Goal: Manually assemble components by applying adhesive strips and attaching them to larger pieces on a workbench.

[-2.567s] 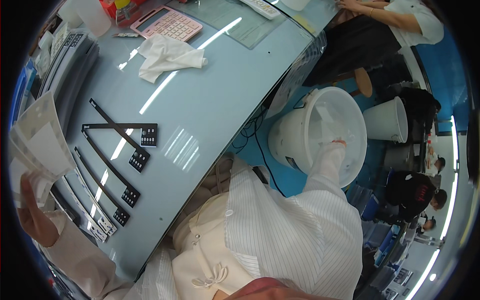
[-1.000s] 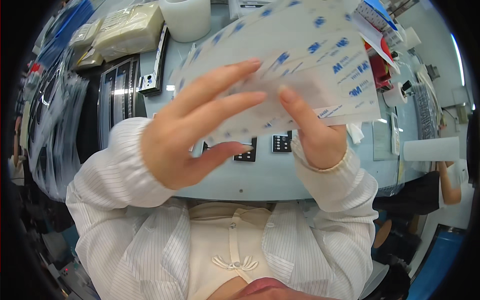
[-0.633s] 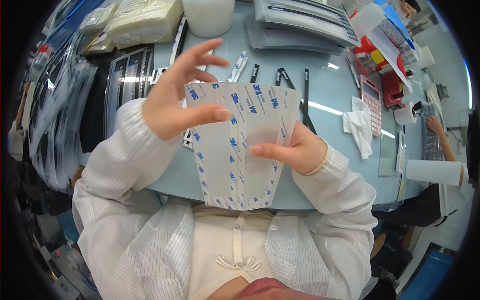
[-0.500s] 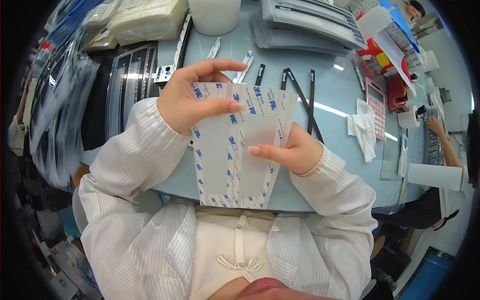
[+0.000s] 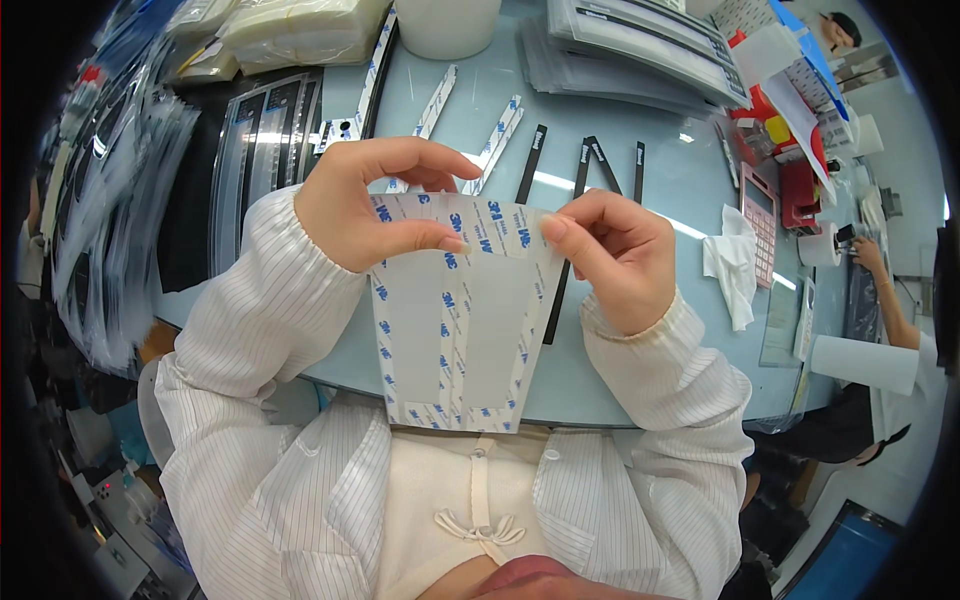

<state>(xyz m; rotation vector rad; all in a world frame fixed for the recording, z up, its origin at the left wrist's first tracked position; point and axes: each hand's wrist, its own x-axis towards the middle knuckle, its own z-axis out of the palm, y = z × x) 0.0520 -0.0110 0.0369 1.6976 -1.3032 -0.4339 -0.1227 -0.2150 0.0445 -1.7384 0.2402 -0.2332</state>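
A thin, translucent rectangular sheet point(image 5: 490, 330) stands tilted between my hands, its near edge close to my chest. Blue-printed white backing tape runs along its borders and down its middle. My left hand point(image 5: 345, 205) grips the far left edge, thumb on the face and the other fingers behind. At the far right corner, my right hand point(image 5: 630, 255) pinches the sheet between thumb and bent forefinger. Beyond the sheet lie narrow strips with the same blue-and-white backing point(image 5: 500, 140) and several slim black strips point(image 5: 534, 160).
Clear sheets are stacked point(image 5: 630, 60) at the back right, beside a white tub point(image 5: 450, 25). Plastic sleeves point(image 5: 120, 220) hang over the left side. To the right are a crumpled tissue point(image 5: 731, 270), a pink calculator point(image 5: 760, 215), a white roll point(image 5: 865, 363) and another person's hand point(image 5: 870, 252).
My right hand has moved up from the sheet's right side to its far right corner and now pinches it. The sheet has shifted slightly left and toward me.
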